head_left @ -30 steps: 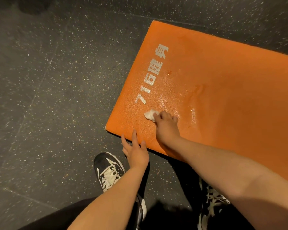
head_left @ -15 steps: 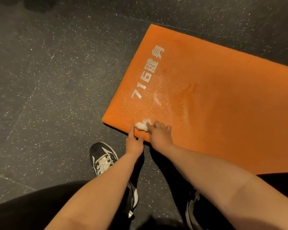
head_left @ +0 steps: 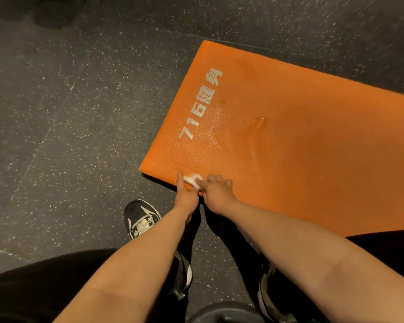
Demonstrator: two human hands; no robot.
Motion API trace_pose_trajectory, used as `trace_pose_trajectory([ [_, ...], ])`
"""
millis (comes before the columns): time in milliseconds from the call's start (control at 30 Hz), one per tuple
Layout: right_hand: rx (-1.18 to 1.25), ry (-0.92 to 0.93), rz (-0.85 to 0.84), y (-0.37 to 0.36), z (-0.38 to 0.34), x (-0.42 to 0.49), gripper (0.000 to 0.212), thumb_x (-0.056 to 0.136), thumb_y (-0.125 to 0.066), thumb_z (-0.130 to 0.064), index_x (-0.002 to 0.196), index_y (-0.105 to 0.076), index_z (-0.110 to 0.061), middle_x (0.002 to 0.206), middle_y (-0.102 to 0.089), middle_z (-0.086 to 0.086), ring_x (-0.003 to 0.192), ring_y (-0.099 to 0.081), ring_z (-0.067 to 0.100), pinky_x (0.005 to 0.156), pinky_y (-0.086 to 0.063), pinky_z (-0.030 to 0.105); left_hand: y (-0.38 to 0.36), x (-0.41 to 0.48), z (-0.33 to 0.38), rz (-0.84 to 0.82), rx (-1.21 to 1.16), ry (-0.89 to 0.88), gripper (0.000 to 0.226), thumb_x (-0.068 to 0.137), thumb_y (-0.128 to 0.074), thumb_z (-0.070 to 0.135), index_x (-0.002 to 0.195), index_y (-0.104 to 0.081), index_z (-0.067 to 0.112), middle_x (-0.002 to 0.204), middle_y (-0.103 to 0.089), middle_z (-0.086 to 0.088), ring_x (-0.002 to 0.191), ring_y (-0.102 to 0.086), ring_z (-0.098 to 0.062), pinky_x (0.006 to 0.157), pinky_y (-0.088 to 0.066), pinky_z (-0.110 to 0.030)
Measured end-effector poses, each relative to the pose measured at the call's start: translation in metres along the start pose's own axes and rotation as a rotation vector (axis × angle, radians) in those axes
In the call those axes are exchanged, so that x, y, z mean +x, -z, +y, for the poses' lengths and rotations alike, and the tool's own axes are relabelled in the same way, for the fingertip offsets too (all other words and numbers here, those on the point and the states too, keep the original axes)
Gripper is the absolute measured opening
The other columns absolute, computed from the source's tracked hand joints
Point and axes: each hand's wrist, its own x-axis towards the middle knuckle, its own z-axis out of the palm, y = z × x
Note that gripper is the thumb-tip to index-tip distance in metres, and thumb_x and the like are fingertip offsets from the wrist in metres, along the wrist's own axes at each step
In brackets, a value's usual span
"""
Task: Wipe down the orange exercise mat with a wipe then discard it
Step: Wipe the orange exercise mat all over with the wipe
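A dark rubber floor [head_left: 79,113] flecked with pale specks is seen from above. The right hand [head_left: 217,193] is curled over a small crumpled white wipe [head_left: 193,180], which is pinched at its fingertips and pressed onto the near corner of the orange exercise mat [head_left: 289,148]. The left hand [head_left: 186,197] is placed just beside it. Its forefinger is stretched straight onto the mat's edge, touching the wipe's left side; how the other fingers lie cannot be told. The mat is spread flat on the floor and runs off to the right. White lettering [head_left: 201,106] — "716" followed by two characters — is printed along its short end. Below the hands, a black-and-white left trainer [head_left: 141,220], a right trainer [head_left: 267,292] and black trousers [head_left: 44,287] are shown.
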Motion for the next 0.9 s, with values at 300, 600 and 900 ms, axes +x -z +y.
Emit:
trace_pose_trajectory([
  [300,0.014,-0.28,0.09,0.024,0.017,0.005,0.062,0.094,-0.045,-0.012,0.153,-0.038,-0.032,0.131,-0.049,0.008,0.126,-0.039,0.029,0.101,-0.029,0.044,-0.002,-0.019,0.0,0.085,-0.04,-0.035,0.076,0.102,-0.051,0.01,0.159,-0.009,0.04,0.157,-0.035,-0.002,0.105,-0.047,-0.014,0.09,-0.038,-0.027],
  [600,-0.082,0.108,-0.172,-0.007,-0.015,-0.023,0.05,0.102,-0.047,-0.025,0.151,-0.044,-0.038,0.121,-0.052,0.005,0.119,-0.043,0.028,0.097,-0.031,0.044,0.001,-0.049,-0.042,0.088,-0.089,0.067,0.08,0.099,-0.05,-0.001,0.158,-0.01,0.036,0.148,-0.046,-0.012,0.111,-0.054,-0.023,0.091,-0.043,-0.032],
  [900,-0.113,0.001,-0.06,-0.006,-0.002,-0.025,0.056,0.096,-0.046,-0.016,0.15,-0.042,-0.032,0.12,-0.051,0.007,0.116,-0.042,0.029,0.097,-0.032,0.046,0.007,-0.047,-0.033,0.116,0.244,0.124,0.075,0.099,-0.051,0.032,0.158,-0.005,0.043,0.121,-0.061,-0.01,0.094,-0.063,-0.03,0.09,-0.052,-0.041],
])
